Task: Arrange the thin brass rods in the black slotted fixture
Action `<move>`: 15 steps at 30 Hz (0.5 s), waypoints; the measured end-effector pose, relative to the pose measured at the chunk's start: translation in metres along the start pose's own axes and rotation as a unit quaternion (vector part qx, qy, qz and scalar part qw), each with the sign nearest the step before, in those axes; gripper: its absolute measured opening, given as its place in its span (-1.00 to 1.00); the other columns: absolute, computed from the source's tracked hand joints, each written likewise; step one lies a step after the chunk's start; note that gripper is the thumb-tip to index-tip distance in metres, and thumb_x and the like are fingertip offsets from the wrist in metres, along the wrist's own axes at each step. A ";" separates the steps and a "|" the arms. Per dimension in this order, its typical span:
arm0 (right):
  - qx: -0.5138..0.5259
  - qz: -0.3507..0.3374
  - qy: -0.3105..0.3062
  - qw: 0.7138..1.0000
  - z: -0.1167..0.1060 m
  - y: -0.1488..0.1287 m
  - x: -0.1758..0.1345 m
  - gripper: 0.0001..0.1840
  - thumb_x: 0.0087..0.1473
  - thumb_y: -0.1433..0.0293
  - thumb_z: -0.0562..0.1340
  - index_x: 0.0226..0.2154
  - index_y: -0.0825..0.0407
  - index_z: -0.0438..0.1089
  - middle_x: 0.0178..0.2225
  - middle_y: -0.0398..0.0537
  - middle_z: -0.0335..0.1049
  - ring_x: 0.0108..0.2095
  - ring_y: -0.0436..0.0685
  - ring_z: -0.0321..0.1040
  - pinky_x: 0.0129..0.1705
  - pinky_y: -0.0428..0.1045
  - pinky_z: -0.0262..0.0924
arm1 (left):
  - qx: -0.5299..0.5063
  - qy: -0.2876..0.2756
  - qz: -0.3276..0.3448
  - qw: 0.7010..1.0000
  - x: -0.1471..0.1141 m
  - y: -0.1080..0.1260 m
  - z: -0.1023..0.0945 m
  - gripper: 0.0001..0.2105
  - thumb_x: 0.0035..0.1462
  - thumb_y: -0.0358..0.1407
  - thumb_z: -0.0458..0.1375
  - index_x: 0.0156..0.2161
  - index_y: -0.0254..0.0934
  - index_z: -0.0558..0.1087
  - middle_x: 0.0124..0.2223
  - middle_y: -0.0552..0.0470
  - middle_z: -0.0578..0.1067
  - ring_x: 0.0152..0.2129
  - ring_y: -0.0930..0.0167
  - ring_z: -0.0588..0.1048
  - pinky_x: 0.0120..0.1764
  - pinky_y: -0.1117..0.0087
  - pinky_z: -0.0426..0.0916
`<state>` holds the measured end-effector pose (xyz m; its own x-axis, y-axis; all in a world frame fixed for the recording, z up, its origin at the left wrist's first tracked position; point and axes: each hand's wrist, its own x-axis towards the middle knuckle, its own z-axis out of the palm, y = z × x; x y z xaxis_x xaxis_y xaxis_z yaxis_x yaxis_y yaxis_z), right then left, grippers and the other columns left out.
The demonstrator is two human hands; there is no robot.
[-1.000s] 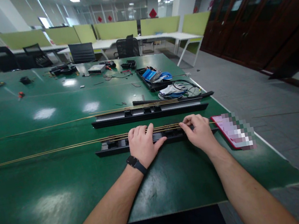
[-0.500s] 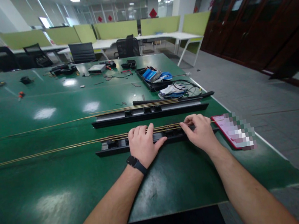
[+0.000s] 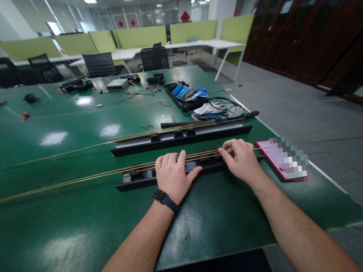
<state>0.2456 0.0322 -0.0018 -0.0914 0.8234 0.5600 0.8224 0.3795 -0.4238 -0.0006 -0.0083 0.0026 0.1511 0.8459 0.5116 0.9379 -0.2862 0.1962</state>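
Observation:
A long black rail [image 3: 190,175] with a silvery inner channel lies across the green table in front of me. Thin brass-coloured rods [image 3: 80,179] run along its top and stretch far to the left. My left hand [image 3: 172,174], with a dark watch at the wrist, rests palm down across the rail and rods, thumb stretched out to the right. Near the rail's right end, my right hand [image 3: 240,158] pinches a thin brass-coloured rod between thumb and fingertips. A thin line continues right, over the phone [image 3: 270,156]; the fingertips partly hide the pinched spot.
A second black rail [image 3: 182,141] with rods lies parallel behind. Beyond it are a black strip [image 3: 172,124], gloves with coiled cable [image 3: 212,110] and a black tray [image 3: 174,95] of blue items. The table's right edge [image 3: 327,176] runs past the phone.
Both hands keep their places on the rail and rods. The thin line beyond the phone sits slightly lower, and the view has shifted very slightly.

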 end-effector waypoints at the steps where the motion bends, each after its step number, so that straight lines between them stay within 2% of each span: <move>1: -0.002 -0.003 0.004 1.000 0.000 0.000 0.000 -0.81 0.27 0.19 0.22 -0.30 -0.06 0.37 -0.37 -0.10 0.46 -0.22 0.20 0.36 -0.01 0.17 0.04 | 0.000 0.000 0.000 1.000 0.000 0.000 0.000 -0.40 0.21 0.16 0.23 0.16 -0.25 0.49 0.00 -0.19 0.58 -0.01 0.11 0.47 0.13 0.03 0.20; 8: -0.009 -0.024 0.012 1.000 0.002 0.002 -0.003 -0.80 0.25 0.17 0.26 -0.28 -0.05 0.38 -0.34 -0.10 0.47 -0.23 0.19 0.37 0.00 0.17 0.05 | 0.004 0.004 -0.002 1.000 0.000 0.000 0.002 -0.39 0.19 0.16 0.24 0.16 -0.24 0.49 0.00 -0.17 0.58 -0.01 0.11 0.47 0.13 0.04 0.20; 15: 0.013 -0.007 0.010 1.000 0.003 0.002 -0.001 -0.83 0.25 0.20 0.23 -0.29 -0.06 0.38 -0.36 -0.10 0.47 -0.24 0.19 0.36 -0.02 0.16 0.05 | 0.002 0.004 0.001 1.000 0.000 0.000 0.002 -0.41 0.20 0.16 0.24 0.15 -0.23 0.49 0.00 -0.18 0.58 -0.01 0.10 0.47 0.11 0.04 0.21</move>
<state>0.2454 0.0332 -0.0055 -0.0905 0.8092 0.5805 0.8062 0.4018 -0.4343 -0.0003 -0.0076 0.0007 0.1493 0.8415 0.5193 0.9387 -0.2856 0.1929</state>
